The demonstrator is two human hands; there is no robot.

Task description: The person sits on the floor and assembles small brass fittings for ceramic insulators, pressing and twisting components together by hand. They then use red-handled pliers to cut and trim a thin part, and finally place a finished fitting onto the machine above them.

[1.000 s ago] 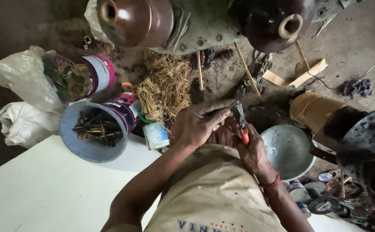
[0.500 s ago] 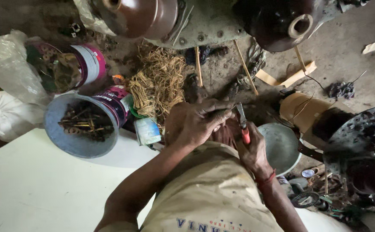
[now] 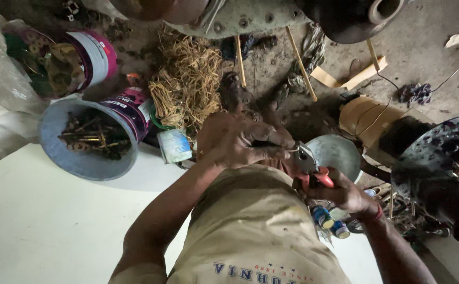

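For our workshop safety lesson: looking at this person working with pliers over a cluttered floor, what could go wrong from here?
1. The left hand pinches a small piece right at the red-handled pliers in the right hand; a slip could nip fingers.
2. A dropped piece could vanish among the wire scraps.

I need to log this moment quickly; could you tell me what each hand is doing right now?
Left hand: closed, pinching a small item I cannot identify.
Right hand: closed around red-handled pliers.
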